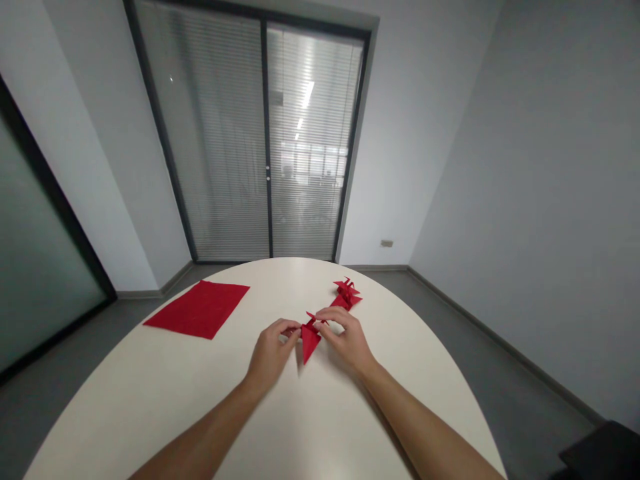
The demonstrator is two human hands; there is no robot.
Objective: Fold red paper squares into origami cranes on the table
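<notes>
Between my two hands is a folded red paper crane (311, 339), with one pointed wing hanging toward me. The fingertips of my left hand (273, 347) pinch its left side. My right hand (347, 337) grips the upper right of the crane between thumb and fingers, and partly covers it. Just beyond my right hand, several more folded red paper cranes (347, 293) lie bunched together on the table. To the left, a flat red sheet of paper (200, 310) rests on the tabletop, apart from both hands.
The round white table (150, 407) carries everything. Behind it stands a glass partition with blinds (225, 147) in a dark frame. A black object (607, 450) shows at the lower right, off the table. A white wall (540, 200) rises on the right.
</notes>
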